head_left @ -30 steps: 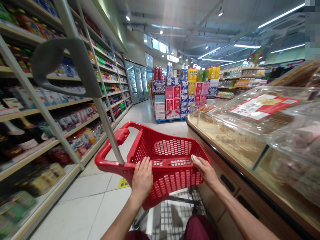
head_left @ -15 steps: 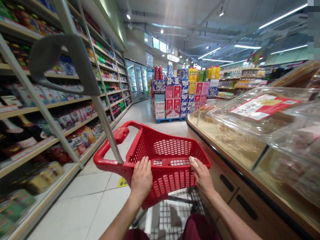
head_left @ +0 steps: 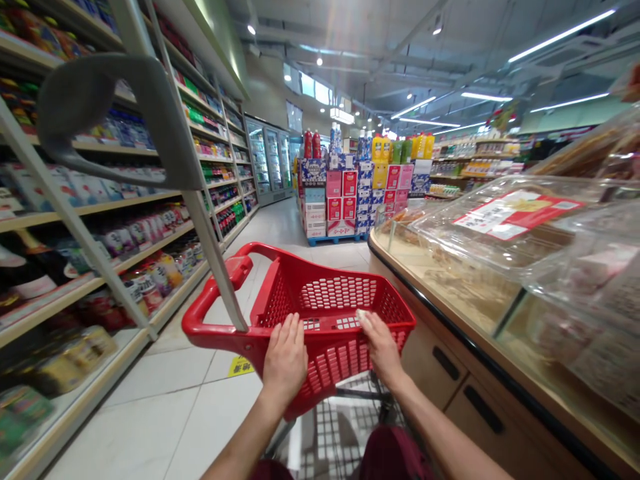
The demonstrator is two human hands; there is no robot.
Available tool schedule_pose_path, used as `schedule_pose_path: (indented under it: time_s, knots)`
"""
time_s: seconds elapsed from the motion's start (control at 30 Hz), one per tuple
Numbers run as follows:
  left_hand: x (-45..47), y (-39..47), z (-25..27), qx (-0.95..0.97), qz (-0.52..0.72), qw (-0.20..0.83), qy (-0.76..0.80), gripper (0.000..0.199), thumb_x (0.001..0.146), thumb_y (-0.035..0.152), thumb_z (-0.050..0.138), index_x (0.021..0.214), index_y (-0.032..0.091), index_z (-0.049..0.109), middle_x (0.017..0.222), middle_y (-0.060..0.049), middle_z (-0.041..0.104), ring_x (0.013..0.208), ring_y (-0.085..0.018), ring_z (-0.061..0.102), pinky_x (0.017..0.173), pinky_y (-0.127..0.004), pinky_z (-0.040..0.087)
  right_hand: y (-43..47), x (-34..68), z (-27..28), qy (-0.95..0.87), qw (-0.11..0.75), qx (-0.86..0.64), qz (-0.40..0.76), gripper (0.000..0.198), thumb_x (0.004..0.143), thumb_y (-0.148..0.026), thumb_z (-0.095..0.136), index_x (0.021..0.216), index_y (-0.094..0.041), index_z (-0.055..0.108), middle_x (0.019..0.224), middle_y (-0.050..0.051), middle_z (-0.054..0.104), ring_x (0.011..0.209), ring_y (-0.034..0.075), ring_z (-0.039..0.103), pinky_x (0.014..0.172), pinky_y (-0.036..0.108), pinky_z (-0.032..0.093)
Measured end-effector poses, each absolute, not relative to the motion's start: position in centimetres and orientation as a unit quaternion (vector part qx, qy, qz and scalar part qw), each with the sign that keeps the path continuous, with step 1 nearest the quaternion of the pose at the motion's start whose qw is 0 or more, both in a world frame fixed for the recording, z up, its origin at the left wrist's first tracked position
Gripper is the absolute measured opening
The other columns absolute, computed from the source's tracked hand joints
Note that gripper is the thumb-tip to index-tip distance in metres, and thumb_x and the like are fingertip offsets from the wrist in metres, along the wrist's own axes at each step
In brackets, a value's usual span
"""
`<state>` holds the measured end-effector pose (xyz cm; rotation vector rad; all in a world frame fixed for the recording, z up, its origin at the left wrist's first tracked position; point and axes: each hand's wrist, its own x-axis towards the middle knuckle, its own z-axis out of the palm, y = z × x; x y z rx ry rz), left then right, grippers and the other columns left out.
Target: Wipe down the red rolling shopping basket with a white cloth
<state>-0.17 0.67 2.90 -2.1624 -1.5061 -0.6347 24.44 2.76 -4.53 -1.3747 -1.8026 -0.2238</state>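
Observation:
A red plastic basket [head_left: 340, 293] with slotted walls sits on a wheeled cart in front of me. On its near rim, toward the left, my left hand [head_left: 285, 353] lies with fingers stretched out over the edge, holding nothing. Farther right along the same rim, my right hand [head_left: 380, 343] presses down a small crumpled white wipe [head_left: 361, 315], most of it hidden under the fingers. The basket's red handle frame [head_left: 210, 313] is at the left, joined to a pale metal pole with a grey loop grip [head_left: 175, 127]. Little shows inside the basket.
Drink shelves [head_left: 135, 260] line the left. At right, a glass-edged counter [head_left: 400, 267] holds clear food boxes [head_left: 520, 213] close to the basket. Stacked drink cartons [head_left: 345, 193] stand ahead on a blue pallet. A yellow floor sticker [head_left: 240, 365] lies beside the cart.
My right hand has slid left along the near rim with the white wipe. My left hand stays at nearly the same spot on the rim. The view has shifted slightly.

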Motion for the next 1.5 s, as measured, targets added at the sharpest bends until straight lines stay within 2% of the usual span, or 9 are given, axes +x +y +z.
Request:
schedule_pose_path:
  time_s: [0.1, 0.3, 0.5, 0.67, 0.83, 1.03, 1.2, 1.4, 1.5]
  knots:
    - [-0.3, 0.5, 3.0, -0.79, -0.216, 0.215, -0.532, 0.043, 0.076, 0.018, 0.035, 0.114, 0.009, 0.052, 0.125, -0.011, 0.047, 0.119, -0.022, 0.039, 0.1, -0.036, 0.024, 3.0, 24.3, -4.2, -0.755, 0.397, -0.514, -0.092, 0.058, 0.074, 0.001, 0.031, 0.12, -0.03, 0.047, 0.129, -0.001, 0.044, 0.125, 0.016, 0.03, 0.099, 0.04, 0.034]
    - [-0.2, 0.3, 3.3, -0.789, -0.203, 0.207, -0.541, 0.043, 0.076, 0.017, 0.035, 0.115, 0.008, 0.051, 0.127, -0.011, 0.046, 0.12, -0.022, 0.038, 0.101, -0.036, 0.024, 2.9, 28.1, -4.7, -0.636, 0.41, -0.645, -0.11, 0.063, 0.067, 0.002, 0.032, 0.123, -0.024, 0.045, 0.127, 0.003, 0.046, 0.125, 0.02, 0.029, 0.099, 0.045, 0.032]
    - [-0.5, 0.4, 3.3, -0.79, -0.2, 0.208, -0.541, 0.044, 0.075, 0.017, 0.035, 0.115, 0.008, 0.051, 0.126, -0.011, 0.047, 0.12, -0.022, 0.038, 0.101, -0.037, 0.024, 2.4, 26.1, -4.3, -0.73, 0.392, -0.554, -0.087, 0.067, 0.067, 0.003, 0.028, 0.127, -0.027, 0.038, 0.129, -0.002, 0.044, 0.123, 0.013, 0.032, 0.101, 0.036, 0.032]
    - [-0.2, 0.3, 3.1, -0.782, -0.206, 0.222, -0.545, 0.044, 0.074, 0.017, 0.037, 0.114, 0.009, 0.052, 0.125, -0.012, 0.047, 0.12, -0.023, 0.038, 0.101, -0.038, 0.024, 3.3, 29.6, -5.1, -0.617, 0.431, -0.647, -0.123, 0.057, 0.068, -0.002, 0.03, 0.121, -0.016, 0.047, 0.122, 0.008, 0.05, 0.118, 0.022, 0.039, 0.097, 0.045, 0.035]
    - [0.0, 0.2, 3.2, -0.782, -0.183, 0.218, -0.554, 0.045, 0.075, 0.017, 0.037, 0.117, 0.007, 0.048, 0.128, -0.011, 0.044, 0.122, -0.021, 0.034, 0.102, -0.036, 0.022, 2.9, 25.9, -5.1, -0.72, 0.392, -0.565, -0.089, 0.065, 0.069, 0.002, 0.027, 0.126, -0.025, 0.041, 0.132, 0.0, 0.041, 0.124, 0.015, 0.03, 0.101, 0.036, 0.031]
    - [0.2, 0.2, 3.1, -0.78, -0.19, 0.223, -0.553, 0.047, 0.073, 0.018, 0.038, 0.118, 0.008, 0.048, 0.128, -0.01, 0.044, 0.123, -0.02, 0.033, 0.103, -0.036, 0.022, 2.9, 29.0, -5.5, -0.616, 0.422, -0.652, -0.131, 0.064, 0.068, -0.001, 0.033, 0.127, -0.025, 0.039, 0.128, 0.003, 0.045, 0.124, 0.021, 0.032, 0.1, 0.045, 0.032]
    - [0.0, 0.2, 2.9, -0.785, -0.189, 0.23, -0.543, 0.047, 0.073, 0.018, 0.038, 0.118, 0.007, 0.048, 0.129, -0.011, 0.043, 0.123, -0.021, 0.032, 0.103, -0.037, 0.022, 2.5, 26.0, -5.3, -0.702, 0.405, -0.575, -0.112, 0.071, 0.066, 0.003, 0.029, 0.13, -0.029, 0.032, 0.133, -0.001, 0.039, 0.124, 0.016, 0.03, 0.1, 0.039, 0.034]
    - [-0.1, 0.2, 2.4, -0.788, -0.193, 0.231, -0.538, 0.05, 0.071, 0.018, 0.04, 0.119, 0.006, 0.045, 0.129, -0.011, 0.043, 0.124, -0.022, 0.032, 0.104, -0.037, 0.02, 3.3, 27.3, -5.3, -0.624, 0.442, -0.628, -0.146, 0.06, 0.07, -0.001, 0.031, 0.124, -0.023, 0.044, 0.123, 0.006, 0.05, 0.119, 0.021, 0.039, 0.095, 0.045, 0.037]
    - [0.5, 0.2, 2.6, -0.787, -0.194, 0.219, -0.542, 0.051, 0.07, 0.017, 0.041, 0.12, 0.006, 0.045, 0.128, -0.013, 0.044, 0.122, -0.023, 0.034, 0.103, -0.038, 0.021, 2.8, 24.0, -4.4, -0.65, 0.444, -0.604, -0.125, 0.063, 0.069, 0.002, 0.028, 0.126, -0.023, 0.042, 0.124, 0.005, 0.049, 0.12, 0.019, 0.038, 0.096, 0.043, 0.038]
